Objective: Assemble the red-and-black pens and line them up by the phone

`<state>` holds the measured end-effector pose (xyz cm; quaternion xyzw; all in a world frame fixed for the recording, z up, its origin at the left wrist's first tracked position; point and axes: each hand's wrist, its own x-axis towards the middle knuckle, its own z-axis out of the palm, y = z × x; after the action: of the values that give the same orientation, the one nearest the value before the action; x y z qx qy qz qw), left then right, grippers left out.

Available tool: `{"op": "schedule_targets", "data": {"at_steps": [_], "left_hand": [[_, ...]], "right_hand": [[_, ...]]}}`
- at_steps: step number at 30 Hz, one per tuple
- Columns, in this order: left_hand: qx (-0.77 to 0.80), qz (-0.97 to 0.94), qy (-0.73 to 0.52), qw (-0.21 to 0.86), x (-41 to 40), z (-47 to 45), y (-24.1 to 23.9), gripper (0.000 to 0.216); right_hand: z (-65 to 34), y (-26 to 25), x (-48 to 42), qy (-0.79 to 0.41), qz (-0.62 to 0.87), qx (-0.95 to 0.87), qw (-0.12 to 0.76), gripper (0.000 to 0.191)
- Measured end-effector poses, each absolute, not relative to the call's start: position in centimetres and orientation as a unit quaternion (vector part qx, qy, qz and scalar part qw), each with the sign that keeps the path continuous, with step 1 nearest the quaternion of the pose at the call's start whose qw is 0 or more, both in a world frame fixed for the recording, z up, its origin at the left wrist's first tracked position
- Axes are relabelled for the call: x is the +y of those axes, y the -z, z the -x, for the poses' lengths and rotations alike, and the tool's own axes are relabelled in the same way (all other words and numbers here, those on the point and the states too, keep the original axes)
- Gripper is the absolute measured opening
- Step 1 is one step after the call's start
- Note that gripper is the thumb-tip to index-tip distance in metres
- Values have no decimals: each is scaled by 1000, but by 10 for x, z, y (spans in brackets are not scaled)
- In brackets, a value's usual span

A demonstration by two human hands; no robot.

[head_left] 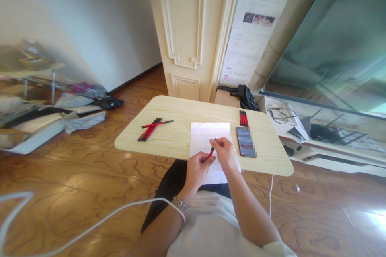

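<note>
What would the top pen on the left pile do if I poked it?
The top pen might roll or slide off, because it lies crossways over the other pens. It is probably light, since it looks so thin. It would likely stay stiff, because it looks straight even where its tip pokes past the pile.

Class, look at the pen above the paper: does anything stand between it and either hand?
Nothing visible does: the left hand holds the pen near one end, the right hand near the other. The phone lies off to the right, not between them.
</note>
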<state>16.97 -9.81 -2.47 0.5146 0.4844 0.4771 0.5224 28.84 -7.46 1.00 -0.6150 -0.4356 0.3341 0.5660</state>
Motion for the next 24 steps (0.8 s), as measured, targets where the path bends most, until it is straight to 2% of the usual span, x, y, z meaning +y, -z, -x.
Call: {"op": "schedule_targets", "data": {"at_steps": [8,13,20,24], "left_hand": [[400,-462,-522,594,-86,-169,6,35],[378,-411,-584,589,-81,-172,-6,37],[345,-392,-550,652,-82,-181,-10,38],[343,-391,-547,656,-82,-181,-10,38]], "right_hand": [[-298,-10,-85,-386,548,-475,570,35],[-294,0,-101,-415,536,-487,551,31],[-273,2,-104,-525,420,-303,676,20],[-268,-5,-97,-535,388,-242,711,21]]}}
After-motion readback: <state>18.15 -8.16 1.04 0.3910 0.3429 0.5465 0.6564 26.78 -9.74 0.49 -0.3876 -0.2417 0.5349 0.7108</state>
